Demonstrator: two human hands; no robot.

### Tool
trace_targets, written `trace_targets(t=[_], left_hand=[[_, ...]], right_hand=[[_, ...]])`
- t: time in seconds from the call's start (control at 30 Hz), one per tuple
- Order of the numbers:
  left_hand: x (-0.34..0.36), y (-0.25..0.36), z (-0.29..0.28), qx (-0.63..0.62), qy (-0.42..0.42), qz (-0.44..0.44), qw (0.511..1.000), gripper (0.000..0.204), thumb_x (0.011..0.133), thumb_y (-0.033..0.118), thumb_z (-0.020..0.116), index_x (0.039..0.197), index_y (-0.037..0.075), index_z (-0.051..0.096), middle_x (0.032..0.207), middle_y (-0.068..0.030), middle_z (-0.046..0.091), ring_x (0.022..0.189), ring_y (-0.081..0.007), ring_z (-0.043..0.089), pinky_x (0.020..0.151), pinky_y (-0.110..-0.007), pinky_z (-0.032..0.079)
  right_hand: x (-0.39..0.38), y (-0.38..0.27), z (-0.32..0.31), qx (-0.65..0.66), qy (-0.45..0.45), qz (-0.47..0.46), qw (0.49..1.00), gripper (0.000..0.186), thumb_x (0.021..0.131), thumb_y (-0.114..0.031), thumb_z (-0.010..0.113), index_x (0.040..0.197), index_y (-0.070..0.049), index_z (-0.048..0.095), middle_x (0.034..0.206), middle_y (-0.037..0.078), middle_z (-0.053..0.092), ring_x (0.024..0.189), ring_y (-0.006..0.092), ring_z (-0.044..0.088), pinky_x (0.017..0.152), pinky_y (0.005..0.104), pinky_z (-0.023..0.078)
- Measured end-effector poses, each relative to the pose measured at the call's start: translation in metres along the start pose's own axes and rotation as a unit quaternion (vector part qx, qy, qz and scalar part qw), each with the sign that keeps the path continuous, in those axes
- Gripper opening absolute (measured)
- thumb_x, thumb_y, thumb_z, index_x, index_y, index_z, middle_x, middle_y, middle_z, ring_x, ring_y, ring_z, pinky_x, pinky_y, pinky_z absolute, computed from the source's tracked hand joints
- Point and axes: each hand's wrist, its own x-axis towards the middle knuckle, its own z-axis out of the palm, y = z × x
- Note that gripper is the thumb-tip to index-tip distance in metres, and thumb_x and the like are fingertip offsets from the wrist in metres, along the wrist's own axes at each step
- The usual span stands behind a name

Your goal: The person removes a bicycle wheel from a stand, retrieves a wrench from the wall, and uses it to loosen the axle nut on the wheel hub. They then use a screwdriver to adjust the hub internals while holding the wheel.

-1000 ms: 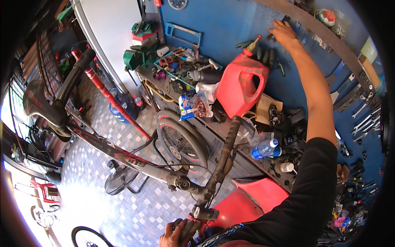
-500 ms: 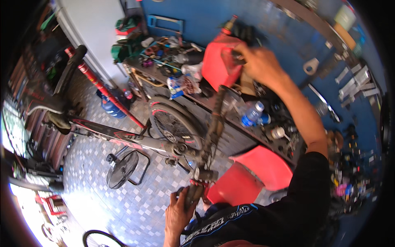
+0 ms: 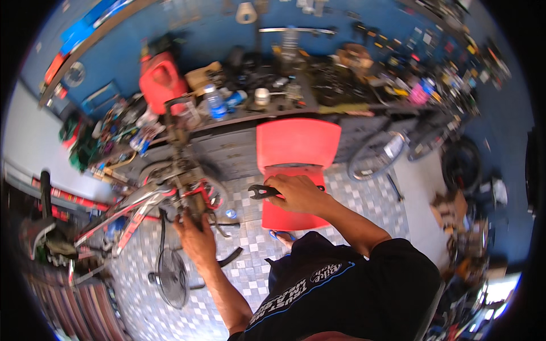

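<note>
Right hand [image 3: 298, 193] is closing its grip around a black open-jaw wrench [image 3: 266, 191] over the red chair [image 3: 296, 149]; left hand [image 3: 196, 236] is clutching the bike frame [image 3: 187, 190] at left; wrench looks stiff, heavyish steel, best gripped mid-handle.

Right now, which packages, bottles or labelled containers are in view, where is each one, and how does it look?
Red jug: left end of the workbench, blocky, dark cap.
Water bottle: on the bench right of the jug, clear plastic, blue label.
White jar: further right on the bench, small, round.
Pink pack: right part of the bench, small, blurred.
</note>
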Motion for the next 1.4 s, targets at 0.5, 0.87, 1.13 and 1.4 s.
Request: trace_targets(t=[0.5, 0.87, 1.13, 1.4], left_hand=[[-0.205, 0.257, 0.085, -0.394, -0.328, 0.253, 0.82, 0.041, 0.091, 0.019, 0.078, 0.127, 0.002, 0.066, 0.126, -0.0162, 0.068, 0.117, -0.0319, 0.065, 0.098, -0.042, 0.051], [-0.49, 0.597, 0.188, -0.529, -0.647, 0.258, 0.484, 0.043, 0.104, 0.017, 0.063, 0.141, 0.001, 0.048, 0.109, -0.0104, 0.069, 0.089, -0.0173, 0.073, 0.073, -0.028, 0.057], [-0.58, 0.765, 0.243, -0.485, -0.742, 0.22, 0.407, 0.029, 0.105, 0.014, 0.061, 0.129, 0.001, 0.052, 0.098, -0.0067, 0.066, 0.071, -0.0123, 0.065, 0.06, -0.027, 0.052], [-0.673, 0.851, 0.343, -0.37, -0.819, 0.245, 0.364, 0.015, 0.106, 0.018, 0.061, 0.107, 0.003, 0.063, 0.07, 0.002, 0.054, 0.055, -0.0067, 0.051, 0.049, -0.026, 0.044]], right_hand=[[-0.354, 0.092, -0.065, 0.219, 0.359, 0.327, 0.846, 0.027, 0.09, -0.016, 0.077, 0.107, -0.004, 0.06, 0.083, 0.014, 0.07, 0.075, 0.0249, 0.071, 0.066, 0.0391, 0.053], [-0.619, 0.277, -0.197, 0.344, 0.62, 0.296, 0.64, 0.025, 0.096, -0.016, 0.077, 0.112, -0.003, 0.064, 0.078, -0.001, 0.065, 0.066, 0.0048, 0.052, 0.056, 0.025, 0.04], [-0.735, 0.35, -0.274, 0.232, 0.609, 0.374, 0.66, 0.019, 0.089, -0.015, 0.083, 0.091, -0.004, 0.069, 0.073, -0.001, 0.063, 0.07, 0.0046, 0.054, 0.064, 0.0247, 0.046], [-0.86, 0.436, -0.286, 0.201, 0.605, 0.473, 0.609, 0.032, 0.098, -0.029, 0.074, 0.1, 0.002, 0.071, 0.076, 0.003, 0.066, 0.074, 0.0098, 0.056, 0.066, 0.0294, 0.048]])
